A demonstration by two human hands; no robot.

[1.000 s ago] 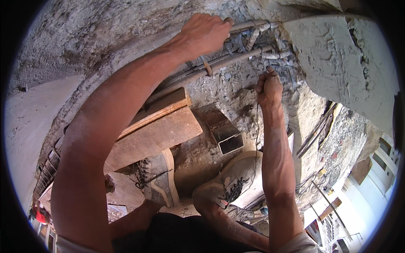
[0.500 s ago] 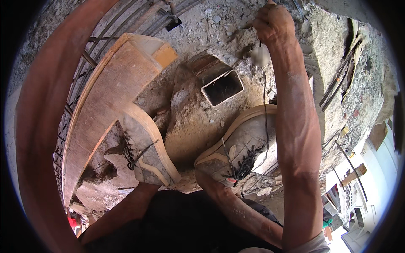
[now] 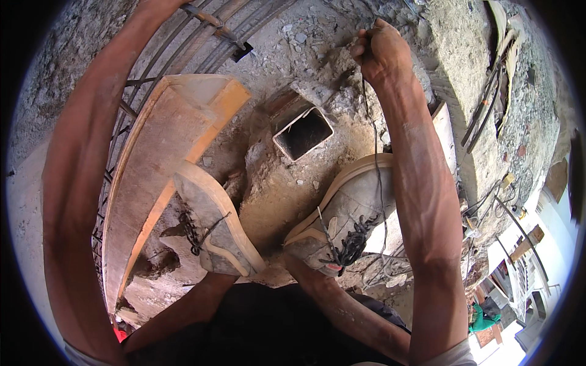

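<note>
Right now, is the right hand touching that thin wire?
Touching. The head view shows the right hand fisted around the thin wire, which hangs down from the fist.

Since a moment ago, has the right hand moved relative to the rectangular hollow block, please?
Cannot tell: the right hand sits up-right of the hollow block as before; the camera shifted.

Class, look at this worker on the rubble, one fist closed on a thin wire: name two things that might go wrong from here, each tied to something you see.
1. The thin wire hangs from the right hand past the right shoe, near its laces; it might snag the foot.
2. Both shoes stand on loose rubble beside an open rectangular hole; a slip or misstep seems possible.
</note>
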